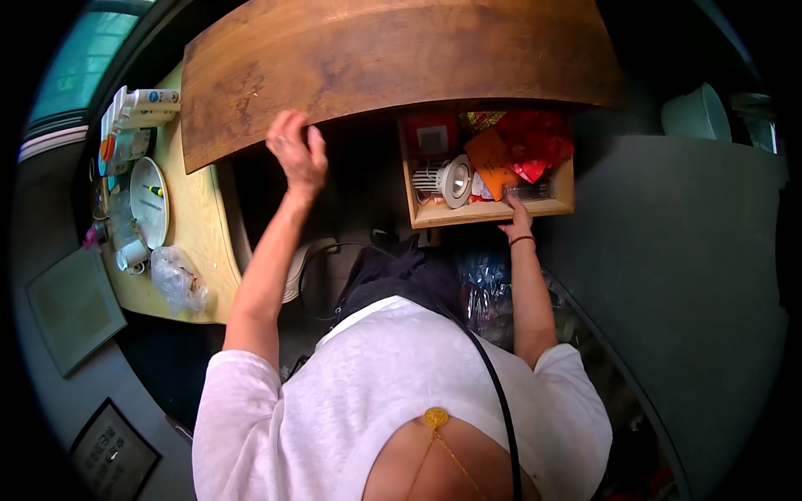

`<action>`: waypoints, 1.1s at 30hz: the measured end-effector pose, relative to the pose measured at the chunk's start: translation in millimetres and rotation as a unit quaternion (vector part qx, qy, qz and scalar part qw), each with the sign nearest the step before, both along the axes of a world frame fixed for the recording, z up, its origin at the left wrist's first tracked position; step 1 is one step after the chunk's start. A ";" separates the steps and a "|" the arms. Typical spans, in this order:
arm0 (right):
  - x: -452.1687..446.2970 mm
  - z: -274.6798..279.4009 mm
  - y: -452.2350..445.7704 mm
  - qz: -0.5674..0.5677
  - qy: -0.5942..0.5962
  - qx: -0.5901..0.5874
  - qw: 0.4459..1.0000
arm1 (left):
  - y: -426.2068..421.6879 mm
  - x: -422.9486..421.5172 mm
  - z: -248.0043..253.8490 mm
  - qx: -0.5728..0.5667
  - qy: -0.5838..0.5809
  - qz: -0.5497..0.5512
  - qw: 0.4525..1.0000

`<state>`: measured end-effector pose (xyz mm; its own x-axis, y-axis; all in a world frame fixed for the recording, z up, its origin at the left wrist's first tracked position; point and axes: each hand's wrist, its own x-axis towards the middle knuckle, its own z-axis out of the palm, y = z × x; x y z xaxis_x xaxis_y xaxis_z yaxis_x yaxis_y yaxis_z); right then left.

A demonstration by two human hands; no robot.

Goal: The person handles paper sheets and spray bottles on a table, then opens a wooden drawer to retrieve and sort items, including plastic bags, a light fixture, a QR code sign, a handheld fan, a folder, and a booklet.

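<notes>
A wooden drawer (455,215) stands pulled out from under a brown wooden tabletop (393,50). My right hand (519,220) grips the drawer's front wall, with fingers over the rim and the thumb outside. Inside the drawer lie a white round spotlight fixture (456,180), an orange packet (489,162), a crumpled red plastic bag (535,144) and a clear plastic item beside my fingertips. My left hand (297,155) hovers by the tabletop's front edge, fingers loosely bent and thumb apart, holding nothing. Whether it touches the wood is unclear.
At left, a pale side table (194,209) bears a white plate (150,203), several bottles (154,100) and a clear plastic bag (178,280). A dark grey surface (668,275) fills the right side, with a pale bucket (697,114) behind it. A black cable (493,367) crosses my body.
</notes>
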<state>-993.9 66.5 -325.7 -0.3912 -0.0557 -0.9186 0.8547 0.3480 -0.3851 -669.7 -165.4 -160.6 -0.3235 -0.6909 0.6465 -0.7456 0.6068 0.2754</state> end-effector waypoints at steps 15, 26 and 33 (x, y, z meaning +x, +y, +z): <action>-2.9 -37.1 19.3 -0.027 0.078 -0.030 0.996 | 107.3 -38.8 -146.5 0.638 -0.062 -0.020 0.767; -14.3 51.8 24.7 0.316 -0.158 0.010 0.936 | 107.2 -35.5 -169.4 0.756 0.009 0.010 0.654; -92.3 16.2 -79.1 0.226 0.497 0.096 0.832 | 97.3 -26.9 -142.8 0.792 0.090 0.037 0.603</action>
<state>-1086.1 -12.6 -309.5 -0.9420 -0.2936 -0.1626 -0.0883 0.6842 -0.7239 -696.6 -68.1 -303.4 -0.2773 -0.4967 -0.8224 -0.6267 -0.5553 0.5467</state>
